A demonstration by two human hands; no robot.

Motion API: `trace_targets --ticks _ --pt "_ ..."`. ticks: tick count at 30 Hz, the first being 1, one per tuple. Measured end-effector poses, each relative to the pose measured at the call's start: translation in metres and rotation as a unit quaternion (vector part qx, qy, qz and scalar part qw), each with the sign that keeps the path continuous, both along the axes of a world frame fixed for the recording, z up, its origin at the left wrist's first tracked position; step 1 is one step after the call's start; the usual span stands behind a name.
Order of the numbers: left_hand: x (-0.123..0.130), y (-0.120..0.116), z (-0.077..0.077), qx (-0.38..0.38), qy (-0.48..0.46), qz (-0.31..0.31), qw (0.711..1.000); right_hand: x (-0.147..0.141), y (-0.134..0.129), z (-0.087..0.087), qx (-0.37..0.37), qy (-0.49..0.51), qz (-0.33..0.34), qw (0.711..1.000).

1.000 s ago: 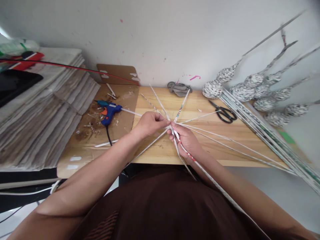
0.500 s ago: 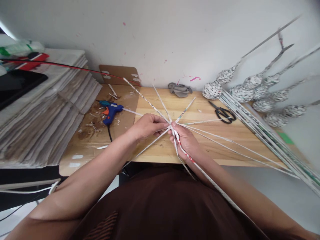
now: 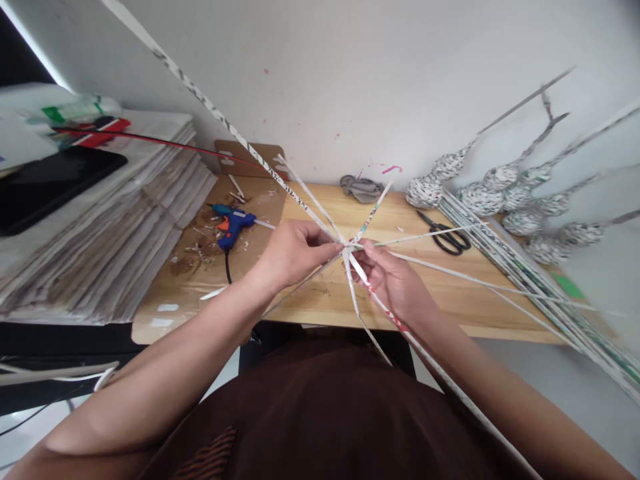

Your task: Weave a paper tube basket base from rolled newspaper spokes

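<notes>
Thin rolled-paper strips (image 3: pixel 373 215) cross at a hub above the front of the wooden table and fan out in many directions. My left hand (image 3: pixel 300 253) pinches the strips at the left of the hub, thumb and fingertips together. At the right of the hub, my right hand (image 3: pixel 395 277) holds the strips between thumb and fingers. One long printed strip (image 3: pixel 240 139) slants from the hub up to the upper left. A strip with red print (image 3: pixel 393 319) runs down over my right forearm. The fingers partly hide the hub.
The wooden table (image 3: pixel 310 300) bears a blue glue gun (image 3: pixel 233 225) on brown board, black scissors (image 3: pixel 450 240), a grey cloth (image 3: pixel 361 189) and bundled paper rods (image 3: pixel 505 267). Woven paper shapes (image 3: pixel 480 198) lean at the right wall. Stacked paper (image 3: pixel 125 247) stands left, with a phone (image 3: pixel 60 187) on top.
The printed strip at the upper left now reaches much farther up across the view. My right hand has shifted slightly right, and its fingers have loosened a little. The view has moved slightly.
</notes>
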State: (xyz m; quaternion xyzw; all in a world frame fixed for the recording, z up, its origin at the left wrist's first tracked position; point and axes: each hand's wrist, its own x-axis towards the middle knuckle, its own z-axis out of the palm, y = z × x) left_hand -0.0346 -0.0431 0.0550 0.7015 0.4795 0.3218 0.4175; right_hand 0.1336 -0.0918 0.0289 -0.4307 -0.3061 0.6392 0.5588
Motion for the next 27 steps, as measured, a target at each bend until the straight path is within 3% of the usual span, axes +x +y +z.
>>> trace_targets --ticks 3,5,7,10,11,13,15,18,20,22,24,27 --pt "0.001 -0.005 0.011 0.055 0.015 0.027 0.998 0.007 0.005 0.006 0.010 0.014 -0.015 1.000" --pt "0.003 -0.001 0.008 0.072 0.033 0.039 0.996 0.013 0.012 0.002 -0.027 0.021 -0.021 0.999" --pt "0.005 0.010 -0.006 0.044 0.053 0.036 0.997 0.020 0.021 -0.007 -0.088 0.019 -0.024 0.996" --pt "0.010 0.030 -0.039 -0.121 0.024 -0.005 0.992 0.034 0.029 -0.019 -0.150 -0.014 -0.016 0.988" --pt "0.012 0.036 -0.050 -0.144 0.012 -0.005 0.989 0.039 0.029 -0.021 -0.163 -0.039 -0.003 0.986" --pt "0.014 0.043 -0.066 -0.156 0.012 0.003 0.988 0.050 0.026 -0.023 -0.187 -0.114 0.053 0.974" --pt "0.016 0.045 -0.072 -0.145 0.028 0.007 0.989 0.057 0.020 -0.022 -0.183 -0.220 0.116 0.951" --pt "0.017 0.042 -0.068 -0.112 0.088 -0.003 0.990 0.056 0.014 -0.020 -0.031 -0.419 0.125 0.899" --pt "0.018 0.041 -0.062 -0.086 0.129 -0.009 0.988 0.048 0.018 -0.022 0.115 -0.522 0.089 0.840" --pt "0.019 0.039 -0.058 -0.060 0.163 -0.010 0.985 0.039 0.026 -0.027 0.213 -0.577 0.072 0.785" --pt "0.019 0.039 -0.057 -0.033 0.194 -0.012 0.980 0.031 0.037 -0.034 0.256 -0.608 0.083 0.747" --pt "0.015 0.039 -0.055 -0.004 0.228 -0.031 0.973 0.026 0.048 -0.046 0.285 -0.629 0.098 0.717"
